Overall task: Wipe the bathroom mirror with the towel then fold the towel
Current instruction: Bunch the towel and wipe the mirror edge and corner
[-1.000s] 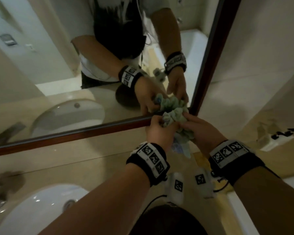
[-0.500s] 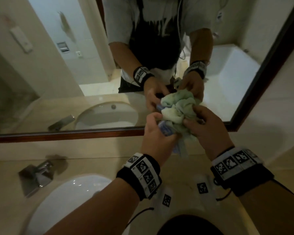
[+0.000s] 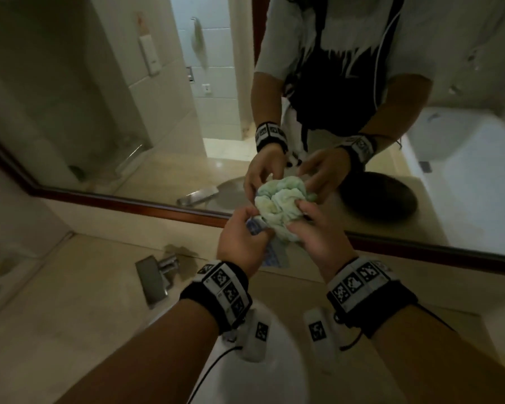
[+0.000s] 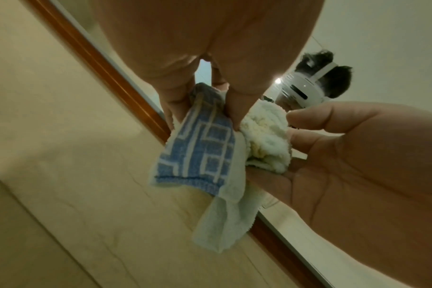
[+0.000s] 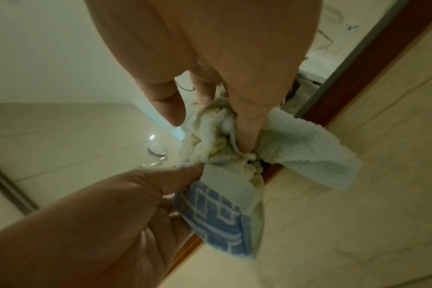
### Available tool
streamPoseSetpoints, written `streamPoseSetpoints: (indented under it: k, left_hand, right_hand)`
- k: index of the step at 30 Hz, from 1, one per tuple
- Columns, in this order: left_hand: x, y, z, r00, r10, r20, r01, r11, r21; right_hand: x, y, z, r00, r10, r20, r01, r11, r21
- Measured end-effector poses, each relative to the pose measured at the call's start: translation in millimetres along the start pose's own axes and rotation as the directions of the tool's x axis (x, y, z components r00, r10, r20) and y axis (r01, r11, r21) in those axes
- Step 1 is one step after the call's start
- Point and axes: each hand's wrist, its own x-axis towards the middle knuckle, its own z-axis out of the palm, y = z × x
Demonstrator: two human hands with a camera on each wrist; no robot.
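From the head view, a beige stone tabletop (image 3: 70,287) is running under a wide mirror (image 3: 70,112) with a dark reddish wooden frame (image 3: 134,201). A chrome faucet (image 3: 155,275) is standing on the tabletop beside a white basin (image 3: 263,374), most of which is lying hidden beneath the forearms and the wrist bands. The mirror is reflecting tiled walls, a white bathtub and the person's torso and hands. In front of the lower frame, the left hand (image 3: 241,243) and the right hand (image 3: 318,237) are holding a bunched pale green-white towel (image 3: 280,205) up between them, clear of the tabletop; whether it is touching the glass is hard to tell.

From the left wrist view, the left hand (image 4: 210,58) is pinching the towel (image 4: 264,136) at its blue patterned end, thumb and fingers pressed together on the cloth, while a white corner is hanging loose below. The right hand (image 4: 358,155) is cupping the crumpled white part, its fingers curling round it. The frame (image 4: 106,74) is crossing the picture diagonally, and the beige wall below it is looking blurred. The head-worn camera is showing small in the reflection.

From the right wrist view, the right hand (image 5: 222,68) is digging its thumb into the wad of the towel (image 5: 222,144), with the fingers behind largely hidden by cloth. The left hand (image 5: 111,224) is gripping the blue end from below. A flap of towel is sticking out toward the frame (image 5: 363,64). A small round chrome fitting is glinting in the mirror, too blurred to identify.
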Motion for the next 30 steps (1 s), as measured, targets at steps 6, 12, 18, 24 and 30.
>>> streamPoseSetpoints:
  k: [6,12,18,24,30]
  left_hand:
    - [63.4,-75.6,-141.7,0.992,-0.082,-0.101,0.09,0.992,0.084]
    - [119.5,-142.3,-265.3,0.967,-0.182,-0.179,0.213,0.962,0.169]
    - [124.0,-178.3,-334.2,0.916,-0.315,-0.249,0.362,0.917,0.168]
    - [88.9,-168.3,-353.2,0.921,-0.329,-0.208,0.362,0.92,0.15]
    - [63.0,-132.8,-314.2,0.961,-0.255,-0.103,0.253,0.967,-0.028]
  right_hand:
    - [50.5,-10.3,165.6,0.987,0.039,0.157,-0.044,0.999,0.028]
    - [89.1,-24.3,305.0,0.951,0.133,0.279,-0.11,0.989,-0.098]
    - [89.9,-38.6,338.7,0.938,0.201,0.282,-0.201,0.979,-0.03]
    - [61.0,-45.0,310.4,0.972,0.229,0.047,-0.232,0.969,0.086]
    - [28.2,-42.7,237.0,0.945,0.293,-0.144,-0.252,0.935,0.248]
